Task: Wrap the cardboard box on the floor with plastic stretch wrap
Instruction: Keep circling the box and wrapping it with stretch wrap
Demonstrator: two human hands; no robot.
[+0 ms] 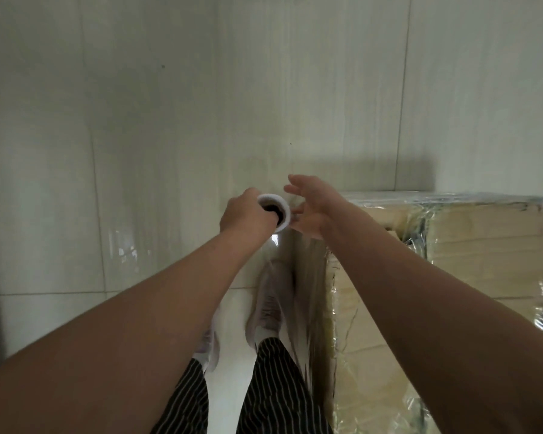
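Left hand grips white cylindrical stretch-wrap roll; right hand, fingers spread, just beside it, near tan cardboard box.

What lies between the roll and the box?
Stretched film runs from the roll down to the box, seen in the head view. The left hand grips the roll.

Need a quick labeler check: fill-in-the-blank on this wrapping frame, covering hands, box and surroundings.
The left hand grips the stretch wrap roll; the right hand, fingers spread, holds ___.
The partly wrapped cardboard box lies on the person's ___ side.
The trousers are dark with thin light lines, that is, ___.
The floor is laid with pale ___.
Missing: nothing; right; striped; tiles.
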